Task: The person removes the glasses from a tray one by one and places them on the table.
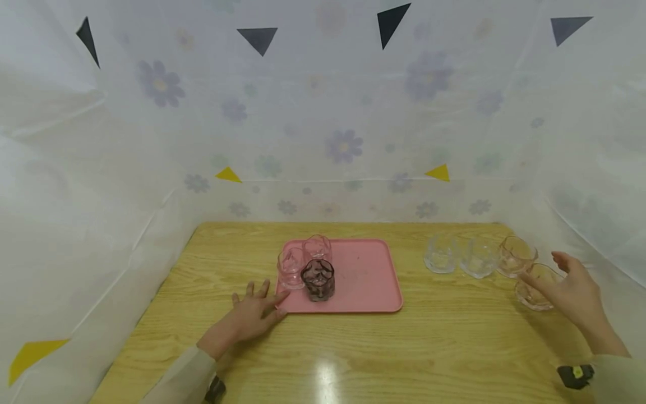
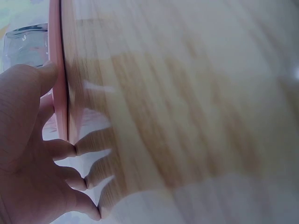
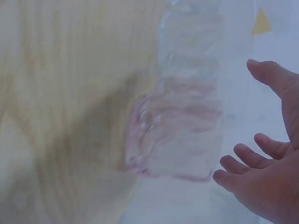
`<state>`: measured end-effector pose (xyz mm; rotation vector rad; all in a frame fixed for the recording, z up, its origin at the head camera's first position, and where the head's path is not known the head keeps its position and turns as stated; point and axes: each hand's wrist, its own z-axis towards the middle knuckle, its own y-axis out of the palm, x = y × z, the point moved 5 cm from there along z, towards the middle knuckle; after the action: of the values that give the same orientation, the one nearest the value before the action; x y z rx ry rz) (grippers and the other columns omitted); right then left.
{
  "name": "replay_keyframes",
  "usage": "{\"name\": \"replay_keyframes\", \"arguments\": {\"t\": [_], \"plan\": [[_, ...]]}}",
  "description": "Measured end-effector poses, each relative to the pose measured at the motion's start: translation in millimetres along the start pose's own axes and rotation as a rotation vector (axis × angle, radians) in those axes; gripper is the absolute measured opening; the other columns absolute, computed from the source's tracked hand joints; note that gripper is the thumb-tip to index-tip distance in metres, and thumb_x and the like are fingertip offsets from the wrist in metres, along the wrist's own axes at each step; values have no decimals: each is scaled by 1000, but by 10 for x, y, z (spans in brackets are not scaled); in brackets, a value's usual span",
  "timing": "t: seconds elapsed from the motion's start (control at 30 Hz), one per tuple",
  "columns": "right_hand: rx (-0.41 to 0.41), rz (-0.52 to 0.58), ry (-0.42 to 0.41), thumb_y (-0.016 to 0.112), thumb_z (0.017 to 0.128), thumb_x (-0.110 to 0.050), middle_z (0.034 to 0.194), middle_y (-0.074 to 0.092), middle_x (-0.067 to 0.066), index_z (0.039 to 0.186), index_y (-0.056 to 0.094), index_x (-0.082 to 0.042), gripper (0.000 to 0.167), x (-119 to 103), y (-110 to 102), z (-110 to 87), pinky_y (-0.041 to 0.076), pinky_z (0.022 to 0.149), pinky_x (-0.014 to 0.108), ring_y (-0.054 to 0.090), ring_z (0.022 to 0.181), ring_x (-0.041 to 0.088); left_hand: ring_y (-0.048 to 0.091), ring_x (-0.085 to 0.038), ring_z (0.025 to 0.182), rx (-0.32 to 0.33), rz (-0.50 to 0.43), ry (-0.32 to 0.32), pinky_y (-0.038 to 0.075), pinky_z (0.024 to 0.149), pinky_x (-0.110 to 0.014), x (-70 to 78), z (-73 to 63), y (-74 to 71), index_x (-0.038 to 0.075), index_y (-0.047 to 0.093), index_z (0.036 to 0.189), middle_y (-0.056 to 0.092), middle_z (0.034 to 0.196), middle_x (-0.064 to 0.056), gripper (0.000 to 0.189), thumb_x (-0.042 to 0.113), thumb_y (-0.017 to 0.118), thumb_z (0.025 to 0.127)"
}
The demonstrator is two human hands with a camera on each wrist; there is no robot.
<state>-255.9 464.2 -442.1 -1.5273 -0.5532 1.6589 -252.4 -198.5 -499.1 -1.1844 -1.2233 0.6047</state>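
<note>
Glass (image 1: 534, 301), faintly tinted, toward the right of the table (image 1: 454, 348), just beside the right hand (image 1: 580, 294), wide-spread and gripping nothing, contact unclear. Left hand (image 1: 252, 317) splayed, thumb and forefinger at the near-left corner of the pink tray (image 1: 363, 275), nothing clasped. Best, seemingly: centre the palm, close evenly on the curved wall, lift straight, avoid knocking the amber glass (image 1: 513, 261) behind.

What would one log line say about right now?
left fingers: touching pink tray | right fingers: spread beside tinted glass, touch unclear | on tray: three glasses | right of tray: four glasses
</note>
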Motion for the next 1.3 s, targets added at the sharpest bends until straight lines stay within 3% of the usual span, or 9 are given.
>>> {"name": "replay_keyframes", "arguments": {"t": [0.13,0.33,0.43,0.6,0.67,1.0,1.3], "plan": [[4,58,-65,72,100,-42,164,22,45,164,16,7,99,-282,58,-15,29,105,85,25,141,72,12,-72,149,-1,-4,3,4,107,-95,6,-7,-3,31,49,158,25,169,-31,55,54,49,109],[-68,119,-80,72,100,-43,168,23,37,168,16,-2,97,-643,222,-25,36,105,78,30,144,67,12,-72,149,-5,-2,0,4,107,-94,6,-6,11,32,48,159,25,169,-30,55,55,48,109],[-113,119,-112,73,100,-42,166,27,36,168,16,-2,97,-808,310,-36,44,104,69,34,142,64,13,-72,149,-1,2,0,4,107,-95,2,-6,13,32,49,159,25,169,-30,55,55,49,109],[-171,132,-166,75,99,-43,163,30,39,166,18,1,98,-1052,481,-52,46,102,71,35,141,65,12,-71,150,-2,0,2,4,107,-94,-2,-5,10,32,49,159,25,169,-30,55,55,49,109],[-172,135,-188,75,98,-44,161,33,39,165,22,1,98,-1129,556,-55,46,101,74,37,140,65,11,-71,150,-3,-4,-1,3,107,-94,-2,-5,11,32,48,159,24,169,-30,55,55,49,108],[-182,188,-312,78,97,-38,157,47,29,162,36,-5,84,-1527,871,-80,50,105,64,49,139,52,12,-72,150,-8,-4,-2,3,107,-95,-3,1,12,32,48,159,25,169,-30,56,57,48,108],[-217,254,-420,82,94,-32,153,55,21,156,45,-3,77,-1911,1356,-59,50,111,57,55,139,41,12,-71,150,-10,3,-8,4,107,-94,3,0,-5,33,48,159,24,170,-30,56,57,48,108]]}}
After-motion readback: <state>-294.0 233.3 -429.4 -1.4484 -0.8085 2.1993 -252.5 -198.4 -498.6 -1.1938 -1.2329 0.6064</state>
